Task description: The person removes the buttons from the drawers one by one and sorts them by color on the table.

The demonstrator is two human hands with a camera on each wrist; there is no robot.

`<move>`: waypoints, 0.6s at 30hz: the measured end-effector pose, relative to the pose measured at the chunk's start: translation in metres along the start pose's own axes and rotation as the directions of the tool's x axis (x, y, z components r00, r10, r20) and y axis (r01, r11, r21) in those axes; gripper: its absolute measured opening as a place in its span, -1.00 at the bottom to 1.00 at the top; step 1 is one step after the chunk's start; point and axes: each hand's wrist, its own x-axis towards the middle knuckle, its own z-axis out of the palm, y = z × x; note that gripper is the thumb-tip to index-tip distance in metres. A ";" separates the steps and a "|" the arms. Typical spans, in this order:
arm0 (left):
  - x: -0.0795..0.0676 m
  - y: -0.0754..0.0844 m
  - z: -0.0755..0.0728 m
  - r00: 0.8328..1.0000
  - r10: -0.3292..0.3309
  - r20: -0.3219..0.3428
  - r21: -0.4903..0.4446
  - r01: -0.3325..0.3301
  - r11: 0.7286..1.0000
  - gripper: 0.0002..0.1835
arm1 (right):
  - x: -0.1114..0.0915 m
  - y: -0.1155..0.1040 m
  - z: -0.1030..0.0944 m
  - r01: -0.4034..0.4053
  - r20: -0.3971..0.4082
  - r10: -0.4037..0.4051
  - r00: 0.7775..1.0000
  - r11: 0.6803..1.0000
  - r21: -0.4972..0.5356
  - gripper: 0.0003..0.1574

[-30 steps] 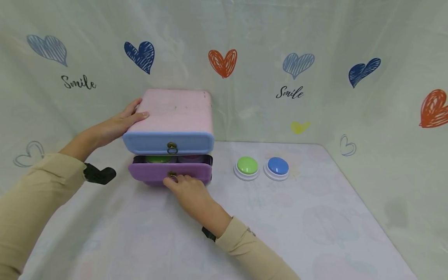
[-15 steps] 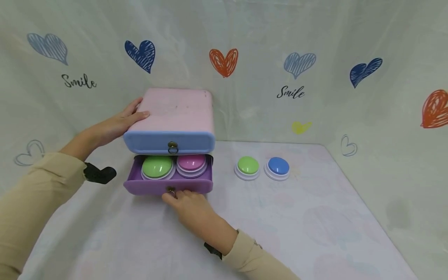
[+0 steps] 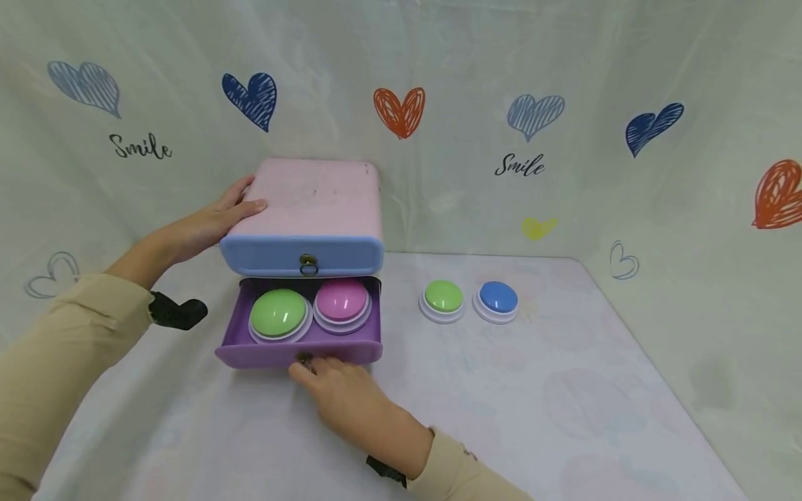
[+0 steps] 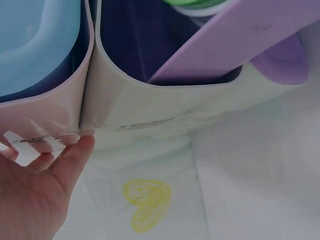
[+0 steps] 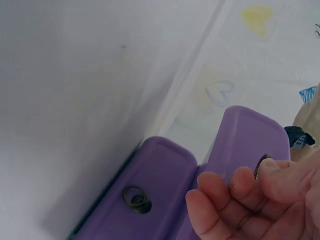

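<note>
In the head view a small pink-topped drawer cabinet (image 3: 316, 198) stands left of centre. My left hand (image 3: 203, 226) lies along its left edge with the thumb on top; in the left wrist view the fingers (image 4: 70, 165) press its side. Below the blue top drawer (image 3: 269, 257), a purple drawer (image 3: 263, 358) stands pulled out. Inside sit a green push button (image 3: 278, 312) and a pink push button (image 3: 341, 300), both on white bases. My right hand (image 3: 354, 403) pinches this drawer's brass ring pull (image 5: 261, 164) between thumb and fingers.
On the table (image 3: 564, 390), right of the cabinet, stand another green push button (image 3: 443, 297) and a blue push button (image 3: 498, 298). A second purple drawer front (image 5: 160, 175), with its own ring, shows in the right wrist view. A heart-printed curtain (image 3: 451, 56) hangs behind.
The right hand has drawn the purple drawer toward the person, from slightly out to well out, uncovering the green and pink buttons. The left hand has stayed on the cabinet.
</note>
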 end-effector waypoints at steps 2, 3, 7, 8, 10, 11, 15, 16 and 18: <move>0.000 0.000 0.000 1.000 0.001 -0.002 0.005 -0.001 1.000 -0.14 | -0.001 -0.002 -0.002 -0.002 0.035 0.002 0.999 1.000 0.013 -0.62; 0.000 0.000 0.000 1.000 0.002 -0.004 0.006 -0.002 1.000 -0.14 | -0.002 -0.003 -0.003 -0.003 0.048 0.002 0.999 1.000 0.017 -0.62; 0.000 0.000 0.000 1.000 -0.004 -0.007 0.015 0.004 1.000 -0.15 | -0.005 -0.006 -0.005 0.004 0.057 -0.007 0.998 0.999 0.038 -0.62; 0.000 0.000 0.000 1.000 -0.005 -0.006 0.015 0.005 1.000 -0.15 | -0.006 -0.007 -0.006 0.007 0.052 -0.009 0.999 0.999 0.040 -0.63; 0.000 0.000 0.000 1.000 -0.005 -0.004 0.014 0.005 1.000 -0.14 | -0.007 -0.009 -0.006 0.010 0.040 -0.011 0.999 0.999 0.043 -0.64; 0.000 0.000 0.000 1.000 -0.005 -0.002 0.011 0.005 1.000 -0.14 | -0.008 -0.009 -0.006 0.011 0.036 -0.012 0.999 0.999 0.048 -0.64; -0.001 0.001 0.000 1.000 -0.003 0.001 0.009 0.003 1.000 -0.15 | -0.012 -0.013 -0.007 0.023 0.032 -0.025 0.999 0.999 0.043 -0.61; -0.001 0.000 0.000 1.000 -0.002 0.001 0.010 0.002 1.000 -0.15 | -0.012 -0.014 -0.007 0.030 0.035 -0.031 0.999 0.999 0.039 -0.60; -0.001 0.000 0.000 1.000 0.001 0.001 0.010 -0.001 1.000 -0.15 | -0.014 -0.016 -0.007 0.042 0.035 -0.043 0.998 0.999 0.027 -0.61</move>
